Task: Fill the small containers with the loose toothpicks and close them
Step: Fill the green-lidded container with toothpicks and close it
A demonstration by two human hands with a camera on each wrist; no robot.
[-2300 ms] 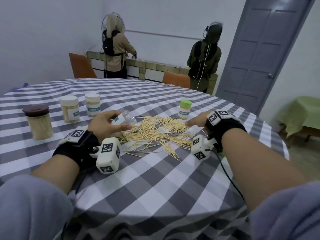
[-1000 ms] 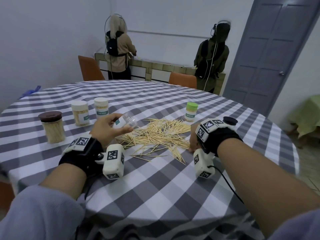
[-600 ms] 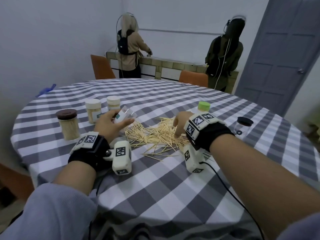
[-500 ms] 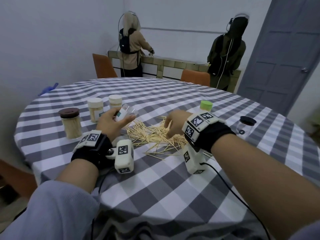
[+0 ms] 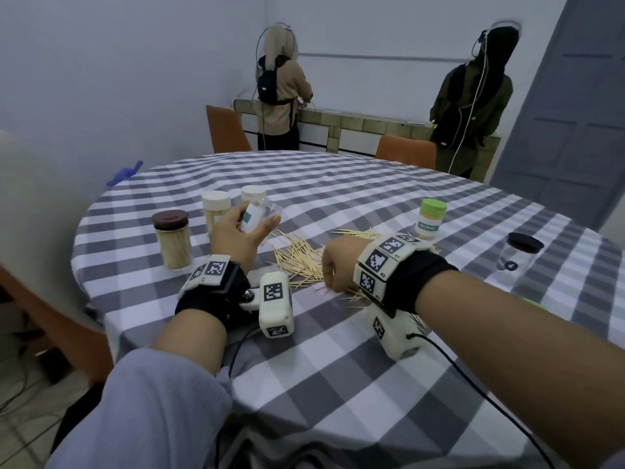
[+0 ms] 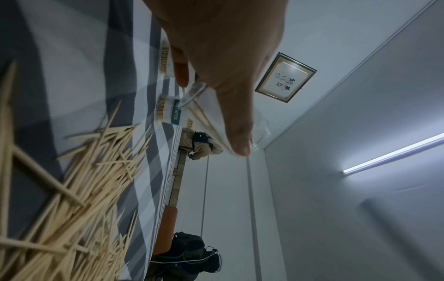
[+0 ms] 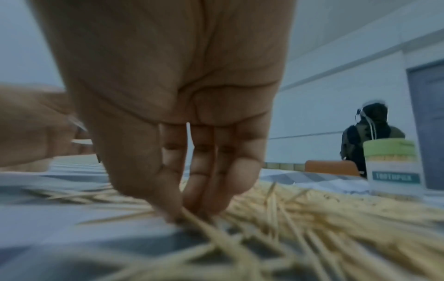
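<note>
L hand had the small clear plastic container with a white-and-teal label gripped between thumb and fingers, lifted off the bench and tipped so the open mouth faced the pile. Looked to me like it was angled that way to take a bunch straight in. Some picks seemed to be inside already; the wrist view was too blurry to be sure.

R hand was down on the loose pale wooden toothpicks, fingers and thumb pinched together round a few at the near edge of the heap, prob. gathering a bundle.

Pile sat mid-bench on the grey-and-white checked cloth, between both hands.

The green-capped jar, closed, stood beyond the pile, label reading "TOOTHPICK". Same word showed on one of two cream-capped jars behind the L hand. A brown-lidded glass jar, full, stood far left, and a black-lidded clear jar far right; no label readable on either.
</note>
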